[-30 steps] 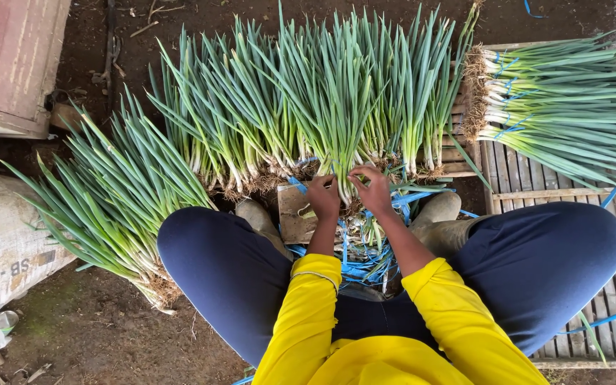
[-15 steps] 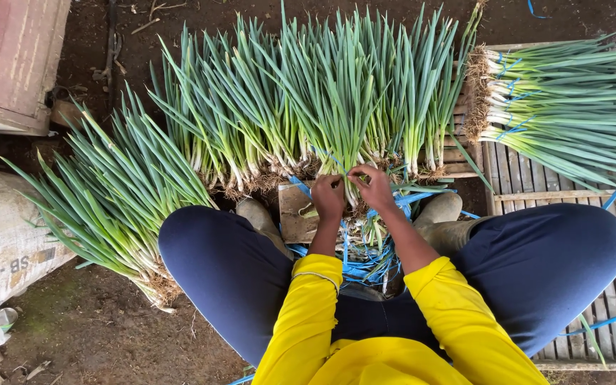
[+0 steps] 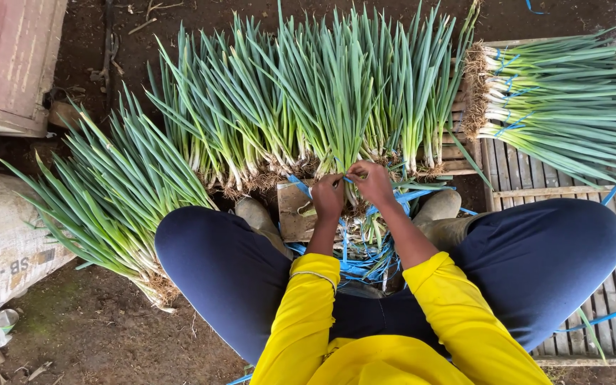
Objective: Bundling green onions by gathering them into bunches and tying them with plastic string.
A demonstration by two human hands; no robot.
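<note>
I see a row of onion bunches (image 3: 308, 107) ahead of my knees, another bunch (image 3: 108, 199) lying left, tied bunches (image 3: 565, 107) right on the slatted pallet (image 3: 529, 178), apparently; a sack (image 3: 1, 249) far left.

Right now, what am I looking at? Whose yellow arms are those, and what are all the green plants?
The picture comes from a camera worn on a person's head, looking down, so you see their own yellow sleeves and blue trousers. The left hand and right hand meet at the base of a bunch of green onions, pinching a blue string. More onions lie in a pile on the dirt at the left, and tied bundles rest on a wooden pallet at the right. A white sack sits at the far left.
</note>
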